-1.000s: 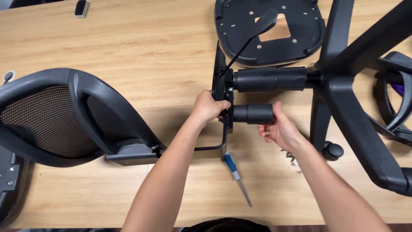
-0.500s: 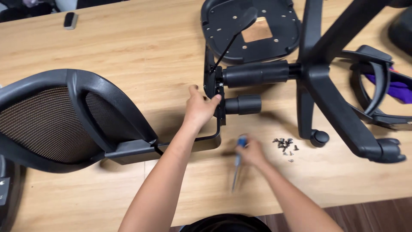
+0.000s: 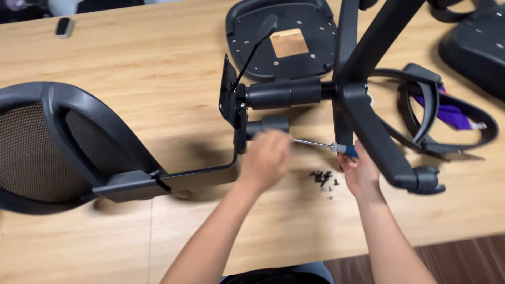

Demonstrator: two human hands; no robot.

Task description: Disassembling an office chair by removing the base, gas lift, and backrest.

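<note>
Right fingers: curled around the blue handle of a screwdriver (image 3: 322, 145), just right of frame centre; the right hand (image 3: 361, 173) sits beneath a chair-base leg.
Screwdriver: lies nearly level, its metal shaft pointing left toward the left hand.
Left fingers: blurred, bent loosely at the shaft's tip; whether they grip anything cannot be told. The left hand (image 3: 265, 159) is at frame centre, just below the short black cylinder.
Chair mechanism (image 3: 252, 108): black bracket and cylinders, centre top, joined to the star base (image 3: 368, 121) on the right.
Screws (image 3: 323, 179): small dark pile on the table (image 3: 131, 58), between both hands.
Mesh backrest (image 3: 58, 144): left of frame, lying on the table.
Seat plate (image 3: 286, 34): top centre.
</note>
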